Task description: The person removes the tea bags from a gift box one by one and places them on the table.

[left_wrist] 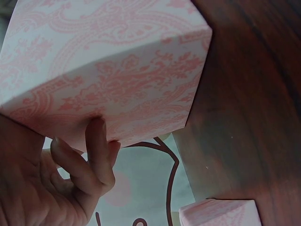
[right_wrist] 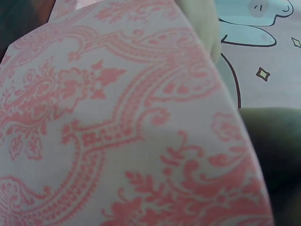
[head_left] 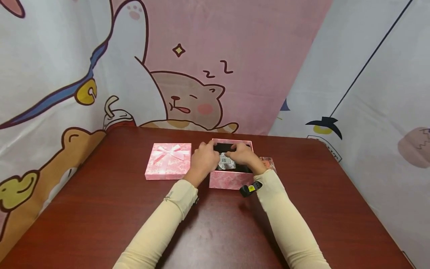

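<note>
Obscuring parts of the pink gift box [head_left: 230,180] mid-frame are left hand [head_left: 205,157] and right hand [head_left: 244,154]. I cannot tell either grip.

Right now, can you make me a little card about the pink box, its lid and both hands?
Box: pink patterned, open, on the table
Inside: something black and a white printed item
Lid: pink, ribbon bow on top, left of the box
Left hand: at the box's left rim, fingers touching its outside
Right hand: over the box's right part; grip hidden
</note>
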{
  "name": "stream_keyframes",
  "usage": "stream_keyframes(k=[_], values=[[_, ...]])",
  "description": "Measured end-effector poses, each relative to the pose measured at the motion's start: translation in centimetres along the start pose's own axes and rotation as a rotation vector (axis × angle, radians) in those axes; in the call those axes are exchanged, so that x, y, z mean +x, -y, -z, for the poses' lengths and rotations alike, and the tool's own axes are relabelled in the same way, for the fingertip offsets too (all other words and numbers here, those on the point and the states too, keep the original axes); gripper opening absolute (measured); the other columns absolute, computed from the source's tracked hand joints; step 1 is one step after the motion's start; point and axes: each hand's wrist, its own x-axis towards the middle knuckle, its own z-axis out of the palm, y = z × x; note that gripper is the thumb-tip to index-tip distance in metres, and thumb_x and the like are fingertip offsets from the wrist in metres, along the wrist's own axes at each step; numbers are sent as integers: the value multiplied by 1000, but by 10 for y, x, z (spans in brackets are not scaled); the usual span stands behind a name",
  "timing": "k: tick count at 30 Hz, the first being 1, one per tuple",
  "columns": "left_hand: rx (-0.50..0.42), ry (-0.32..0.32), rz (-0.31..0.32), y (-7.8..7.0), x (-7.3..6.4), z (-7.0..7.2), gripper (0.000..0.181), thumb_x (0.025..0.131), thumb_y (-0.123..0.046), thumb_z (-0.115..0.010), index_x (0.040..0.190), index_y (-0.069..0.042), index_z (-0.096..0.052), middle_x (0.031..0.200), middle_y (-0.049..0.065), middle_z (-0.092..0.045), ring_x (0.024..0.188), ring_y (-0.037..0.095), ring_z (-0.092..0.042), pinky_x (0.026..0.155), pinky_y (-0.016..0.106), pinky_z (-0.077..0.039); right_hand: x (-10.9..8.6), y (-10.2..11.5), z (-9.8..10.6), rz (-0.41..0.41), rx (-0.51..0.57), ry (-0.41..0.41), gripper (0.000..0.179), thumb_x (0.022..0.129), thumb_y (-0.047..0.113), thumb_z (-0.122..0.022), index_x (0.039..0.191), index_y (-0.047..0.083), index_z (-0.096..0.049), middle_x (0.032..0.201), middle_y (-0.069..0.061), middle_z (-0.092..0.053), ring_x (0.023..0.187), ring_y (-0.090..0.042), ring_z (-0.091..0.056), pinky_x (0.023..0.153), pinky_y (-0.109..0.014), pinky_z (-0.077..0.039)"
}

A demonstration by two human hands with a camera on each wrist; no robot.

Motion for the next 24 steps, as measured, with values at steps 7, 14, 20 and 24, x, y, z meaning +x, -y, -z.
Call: stream_keyframes(k=[7, 14, 20, 24], values=[[1, 13, 1, -2, 0, 1, 44, 96, -27, -50, 139, -21, -55, 119, 16, -59, 97, 42, -64, 81, 53, -52, -7, 3, 4, 43, 67, -35, 43, 87, 16, -69, 121, -7, -59, 106, -20, -64, 67, -19, -60, 60, -28, -50], [8, 3, 21, -1, -2, 2, 44, 95, -27, -49, 138, -22, -55, 117, 17, -60, 94, 43, -64, 77, 53, -53, -3, 5, -1, 136, 57, -20, 29, 81, 3, -70, 108, -9, -67, 85, -11, -63, 66, -15, -56, 60, -26, -47], [16, 0, 22, -1, 0, 3, 44, 95, -27, -50, 138, -22, -55, 115, 16, -60, 92, 42, -64, 75, 51, -52, -6, 6, 11, 129, 110, -47, 32, 83, -1, -67, 114, -8, -67, 102, -21, -66, 67, -16, -61, 64, -28, -54], [11, 7, 20, -3, 0, 1, 43, 95, -26, -51, 138, -22, -56, 116, 16, -60, 94, 42, -64, 77, 51, -52, -14, 0, 26, 117, 160, -65, 34, 85, -1, -65, 118, -9, -65, 111, -26, -64, 76, -31, -69, 63, -30, -57]])
